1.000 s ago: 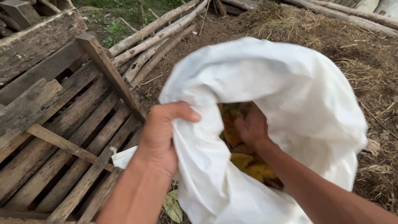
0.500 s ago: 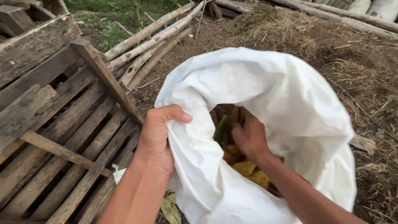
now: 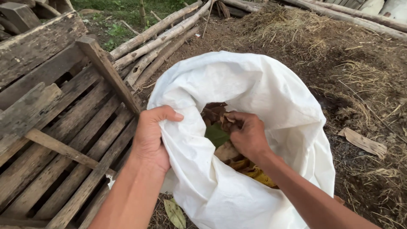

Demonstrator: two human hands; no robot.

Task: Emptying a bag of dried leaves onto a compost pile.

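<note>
Beside one wooden pallet (image 3: 55, 140): one white sack (image 3: 237, 85); left hand (image 3: 150, 138) clenches rim, right hand (image 3: 250, 135) clutches leaves (image 3: 220, 116).

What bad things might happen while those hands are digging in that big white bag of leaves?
The left hand pinches only one edge of the white sack; if that slips, the mouth may flop shut or the sack may tip, spilling the leaves. The right hand grabs among dry leaves where it cannot see deeper, so a hidden twig might scratch it. The rough wooden slats beside the left arm might give splinters.
</note>
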